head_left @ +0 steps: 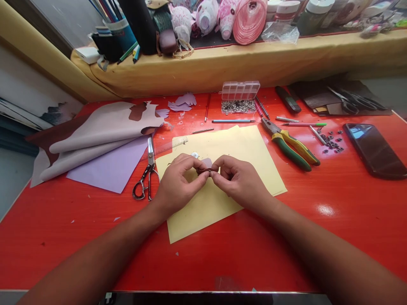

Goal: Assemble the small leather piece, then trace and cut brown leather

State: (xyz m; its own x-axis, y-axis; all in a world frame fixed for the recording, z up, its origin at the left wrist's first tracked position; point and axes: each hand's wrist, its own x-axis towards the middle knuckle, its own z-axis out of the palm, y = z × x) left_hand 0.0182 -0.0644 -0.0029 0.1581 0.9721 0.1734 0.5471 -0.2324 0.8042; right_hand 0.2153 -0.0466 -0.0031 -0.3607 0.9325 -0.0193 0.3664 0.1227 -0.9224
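Note:
My left hand (pixel 181 180) and my right hand (pixel 237 178) meet over a yellow paper sheet (pixel 254 165) on the red table (pixel 333 220). Both pinch a small dark brown strip (pixel 207 170) between thumbs and fingertips, with a pale lilac scrap (pixel 207 162) just behind it. A small silver round piece (pixel 195 155) lies on the yellow sheet behind my left fingers. Scissors (pixel 146 173) lie just left of my left hand.
Lilac and brown sheets (pixel 101 140) lie folded at the left. Green-and-yellow pliers (pixel 291 146), loose dark eyelets (pixel 330 142) and a phone (pixel 375 150) sit at the right. A clear compartment box (pixel 240 90) over silver rings, pencils, and a cluttered yellow shelf (pixel 241 63) stand behind.

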